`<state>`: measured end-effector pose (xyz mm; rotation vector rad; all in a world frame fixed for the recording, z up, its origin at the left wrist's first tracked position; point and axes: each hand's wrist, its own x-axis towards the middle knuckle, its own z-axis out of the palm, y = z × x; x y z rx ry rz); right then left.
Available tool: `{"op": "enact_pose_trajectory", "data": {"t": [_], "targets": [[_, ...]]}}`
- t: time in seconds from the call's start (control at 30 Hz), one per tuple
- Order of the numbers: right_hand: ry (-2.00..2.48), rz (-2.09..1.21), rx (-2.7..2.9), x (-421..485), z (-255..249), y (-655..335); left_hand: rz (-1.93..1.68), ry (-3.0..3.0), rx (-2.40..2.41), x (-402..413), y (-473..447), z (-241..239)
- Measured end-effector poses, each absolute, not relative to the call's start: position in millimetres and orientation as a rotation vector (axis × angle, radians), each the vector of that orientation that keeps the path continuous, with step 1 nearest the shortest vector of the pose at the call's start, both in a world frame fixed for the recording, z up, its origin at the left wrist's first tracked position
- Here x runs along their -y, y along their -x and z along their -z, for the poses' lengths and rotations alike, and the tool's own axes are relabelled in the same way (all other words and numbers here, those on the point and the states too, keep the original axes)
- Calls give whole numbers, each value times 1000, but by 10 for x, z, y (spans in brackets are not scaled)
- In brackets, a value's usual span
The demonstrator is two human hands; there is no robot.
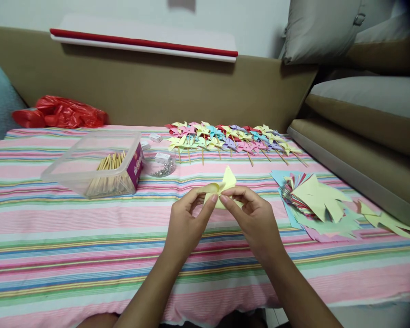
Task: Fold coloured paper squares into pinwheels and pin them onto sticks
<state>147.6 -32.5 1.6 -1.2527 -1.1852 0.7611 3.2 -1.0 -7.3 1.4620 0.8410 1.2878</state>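
A pale yellow paper pinwheel (228, 178), partly folded, is held up between both hands over the striped cloth. My left hand (187, 216) pinches its left side, thumb near the centre, where one blade curls over. From the right, my right hand (254, 216) grips the same paper, its thumb also close to the middle. One pointed blade sticks upward; the lower edges are partly covered by my fingers. Whether a pin is in the centre cannot be made out.
Finished pinwheels (230, 139) on sticks lie at the back. Left stands a clear plastic box (71, 175) of wooden sticks, beside a small tub of metal pins (166, 168). Cut paper sheets (317, 200) are piled right. A red plastic bag (64, 111) and stacked cushions (362, 136) edge the striped cloth (89, 223).
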Motion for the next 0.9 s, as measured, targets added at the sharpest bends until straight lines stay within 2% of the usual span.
{"op": "enact_pose_trajectory", "data": {"t": [0.2, 0.47, 0.9], "targets": [[1071, -903, 1001, 305, -1, -1457, -1269, -1529, -834, -29, 14, 57], [1084, -1100, 1023, 339, -54, -1504, -1270, -1733, -829, -56, 56, 18], [1019, -1078, 1071, 334, -10, -1534, -1350, -1992, -803, -65, 114, 4]]}}
